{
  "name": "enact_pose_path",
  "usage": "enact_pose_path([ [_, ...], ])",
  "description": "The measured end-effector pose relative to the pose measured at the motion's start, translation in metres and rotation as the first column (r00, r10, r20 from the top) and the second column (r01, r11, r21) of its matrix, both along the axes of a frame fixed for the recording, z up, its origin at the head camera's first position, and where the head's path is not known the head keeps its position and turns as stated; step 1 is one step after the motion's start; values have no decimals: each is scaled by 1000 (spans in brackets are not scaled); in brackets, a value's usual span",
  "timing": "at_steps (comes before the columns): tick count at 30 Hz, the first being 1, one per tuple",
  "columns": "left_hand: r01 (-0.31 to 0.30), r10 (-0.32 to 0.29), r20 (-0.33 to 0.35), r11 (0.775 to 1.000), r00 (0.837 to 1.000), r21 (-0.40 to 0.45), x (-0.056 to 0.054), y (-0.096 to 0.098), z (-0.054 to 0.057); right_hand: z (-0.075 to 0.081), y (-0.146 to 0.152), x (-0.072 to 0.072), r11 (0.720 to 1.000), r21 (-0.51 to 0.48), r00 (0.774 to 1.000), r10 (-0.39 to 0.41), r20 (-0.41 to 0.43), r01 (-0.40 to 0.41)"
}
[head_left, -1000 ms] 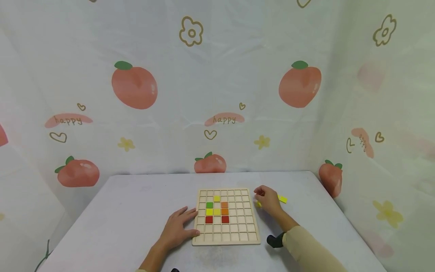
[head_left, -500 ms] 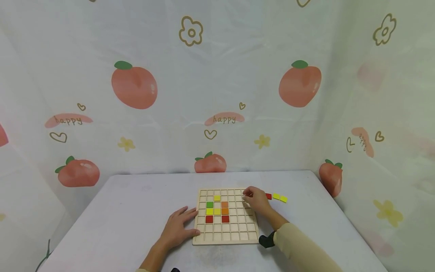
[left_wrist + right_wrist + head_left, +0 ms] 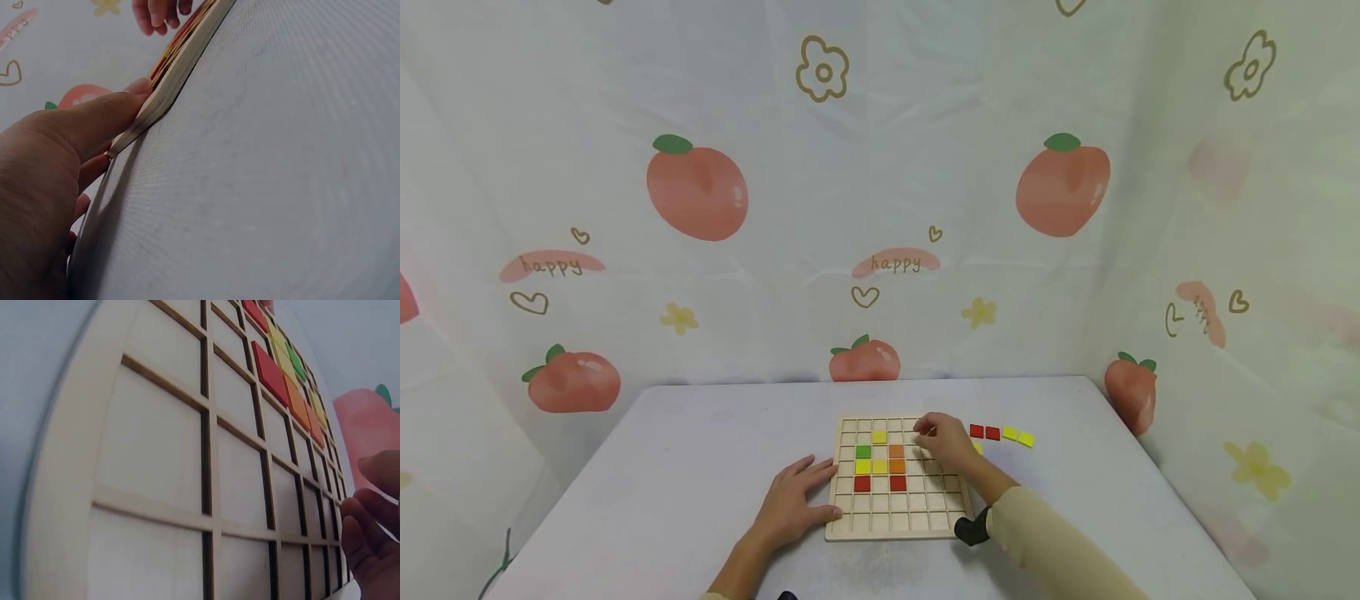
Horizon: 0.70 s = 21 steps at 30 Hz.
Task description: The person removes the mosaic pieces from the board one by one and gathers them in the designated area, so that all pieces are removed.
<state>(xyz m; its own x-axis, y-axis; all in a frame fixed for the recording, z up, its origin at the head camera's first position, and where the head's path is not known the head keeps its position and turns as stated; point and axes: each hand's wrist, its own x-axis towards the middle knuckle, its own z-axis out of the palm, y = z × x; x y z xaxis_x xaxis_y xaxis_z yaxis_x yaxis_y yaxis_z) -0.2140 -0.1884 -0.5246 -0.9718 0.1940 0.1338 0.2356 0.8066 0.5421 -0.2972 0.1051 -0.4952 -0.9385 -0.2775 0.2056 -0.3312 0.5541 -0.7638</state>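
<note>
On the board (image 3: pixel 917 525), left hand (image 3: pixel 792 504) is touching left edge, fingers spread; right hand (image 3: pixel 946 440) is hovering far-right, fingers bent, can't tell if holding. Squarish board's lying flat on table (image 3: pixel 700 467), columns running near-to-far.

A wooden board (image 3: pixel 898 522) is shown, pale, smooth and matt along its edges. The tiles (image 3: pixel 862 483) set towards its left edge are smooth and flatly coloured. The table (image 3: pixel 715 442) is finished in matt white, faintly textured. Beyond its far edge, a creased, softly shiny sheet (image 3: pixel 955 108) is hung. By the board's near right corner, a matt cloth sleeve (image 3: pixel 1060 542) is seen.
</note>
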Motion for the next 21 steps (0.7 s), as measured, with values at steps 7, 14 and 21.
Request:
enact_pose_path([
  [7, 3, -3, -1, 1000, 1000, 2, -1, -1, -2, -2, -13, -3, 997, 55, 998, 58, -1, -57],
  [14, -7, 7, 17, 1000, 1000, 1, -2, 0, -3, -7, -21, -5, 996, 72, 997, 55, 55, -58],
  [21, -2, 2, 2, 1000, 1000, -7, -2, -1, -2, -8, -26, -3, 992, 122, 998, 16, 65, -24],
])
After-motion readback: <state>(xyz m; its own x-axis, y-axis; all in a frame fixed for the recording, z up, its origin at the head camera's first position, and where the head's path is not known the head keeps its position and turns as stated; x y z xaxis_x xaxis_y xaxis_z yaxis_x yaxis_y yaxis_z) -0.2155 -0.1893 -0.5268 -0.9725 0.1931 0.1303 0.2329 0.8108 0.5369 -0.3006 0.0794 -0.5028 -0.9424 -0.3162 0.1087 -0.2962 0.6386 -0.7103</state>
